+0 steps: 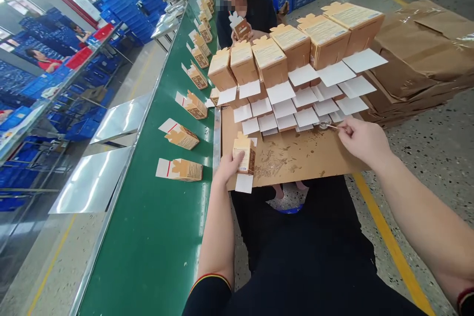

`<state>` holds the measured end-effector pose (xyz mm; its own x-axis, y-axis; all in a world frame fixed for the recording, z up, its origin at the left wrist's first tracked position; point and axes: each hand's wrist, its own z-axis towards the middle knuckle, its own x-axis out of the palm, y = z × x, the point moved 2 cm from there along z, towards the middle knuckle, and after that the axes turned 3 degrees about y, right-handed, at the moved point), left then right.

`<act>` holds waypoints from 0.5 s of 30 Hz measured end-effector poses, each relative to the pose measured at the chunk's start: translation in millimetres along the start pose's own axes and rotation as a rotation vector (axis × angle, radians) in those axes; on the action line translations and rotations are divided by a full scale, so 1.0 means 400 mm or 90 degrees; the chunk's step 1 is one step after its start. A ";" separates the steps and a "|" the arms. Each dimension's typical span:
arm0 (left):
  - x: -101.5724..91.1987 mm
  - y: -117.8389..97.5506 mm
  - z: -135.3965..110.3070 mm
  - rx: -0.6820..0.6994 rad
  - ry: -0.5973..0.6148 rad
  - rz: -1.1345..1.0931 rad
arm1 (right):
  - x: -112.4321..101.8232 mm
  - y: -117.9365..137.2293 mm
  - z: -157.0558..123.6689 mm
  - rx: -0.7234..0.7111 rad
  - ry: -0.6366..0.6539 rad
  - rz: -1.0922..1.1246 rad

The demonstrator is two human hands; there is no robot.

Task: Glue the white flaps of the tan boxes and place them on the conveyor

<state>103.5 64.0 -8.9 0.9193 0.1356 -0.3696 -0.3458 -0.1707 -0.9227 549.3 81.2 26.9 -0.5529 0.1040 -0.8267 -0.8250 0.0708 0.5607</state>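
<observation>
My left hand [226, 167] grips a small tan carton [244, 154] standing upright at the near left of a brown cardboard work board [296, 155], its white flap [244, 183] hanging over the near edge. My right hand [361, 139] is closed in a pinch on a thin stick-like tool [331, 126] whose tip rests at a small round dish [325, 124] on the board. Behind them, several tan cartons [270, 61] stand in overlapping rows with white flaps [303, 98] hanging toward me.
A green conveyor belt [155, 237] runs along my left, carrying a line of cartons lying on their sides [180, 136]. A co-worker [252, 10] farther along holds a carton. Brown flattened cardboard [422, 54] is stacked at the right. Blue crates stand beyond.
</observation>
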 end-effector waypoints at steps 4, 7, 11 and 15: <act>-0.012 0.040 -0.101 -0.039 0.018 -0.153 | 0.008 -0.018 -0.134 -0.002 -0.059 0.142; -0.014 0.055 -0.143 -0.025 -0.029 -0.321 | 0.059 0.028 -0.221 -0.072 -0.064 0.255; 0.028 0.061 -0.113 -0.025 -0.037 -0.375 | 0.197 0.148 -0.278 -0.200 0.041 0.335; 0.066 0.075 -0.074 -0.026 -0.098 -0.384 | 0.342 0.222 -0.286 -0.328 0.071 0.251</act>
<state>122.9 33.6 -43.1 0.9114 0.3589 0.2014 0.2368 -0.0573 -0.9699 387.0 -11.6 -41.8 -0.8114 -0.0805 -0.5789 -0.4928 -0.4383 0.7517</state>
